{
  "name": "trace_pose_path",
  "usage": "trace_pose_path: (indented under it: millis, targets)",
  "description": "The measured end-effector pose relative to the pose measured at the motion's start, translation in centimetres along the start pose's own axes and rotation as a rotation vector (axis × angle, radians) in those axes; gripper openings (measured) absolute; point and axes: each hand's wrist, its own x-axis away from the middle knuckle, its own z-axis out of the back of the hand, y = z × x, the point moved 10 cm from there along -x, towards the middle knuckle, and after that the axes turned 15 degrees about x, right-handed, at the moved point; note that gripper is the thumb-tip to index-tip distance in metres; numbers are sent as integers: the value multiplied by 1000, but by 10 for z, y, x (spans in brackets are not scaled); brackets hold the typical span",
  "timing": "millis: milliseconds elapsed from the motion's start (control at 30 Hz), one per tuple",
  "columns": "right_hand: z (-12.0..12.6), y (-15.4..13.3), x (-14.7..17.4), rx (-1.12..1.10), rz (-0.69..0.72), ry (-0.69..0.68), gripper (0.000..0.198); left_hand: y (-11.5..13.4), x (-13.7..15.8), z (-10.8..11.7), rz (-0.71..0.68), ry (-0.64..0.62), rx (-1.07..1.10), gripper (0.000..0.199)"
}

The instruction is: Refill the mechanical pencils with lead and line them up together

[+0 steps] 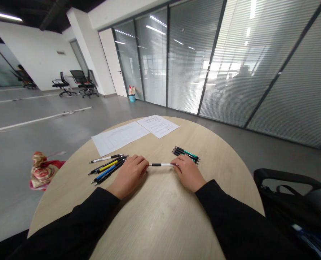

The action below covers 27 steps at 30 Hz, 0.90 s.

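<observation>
Head view: our black sleeves [90, 213] come in from the bottom of the frame and converge towards the middle, palms down over the desk [155, 220]. Our left hand [131, 169] and right hand [188, 171] grasp opposite ends of 1 black-and-white pen [160, 165], level at the frame's centre. Left of centre, a bunch of pens [108, 166] lies beside our left hand; our right hand partly hides green-trimmed pens [186, 152]. Above lie 2 paper sheets [121, 135]; a chair [287, 175] stands lower right.
</observation>
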Motion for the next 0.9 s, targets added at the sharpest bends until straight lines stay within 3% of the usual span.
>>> trace_pose_path:
  millis: [900]
  targets:
    - [3,-3,0,-63,37,28,15,9,-1,1,-41,-18,-10,16]
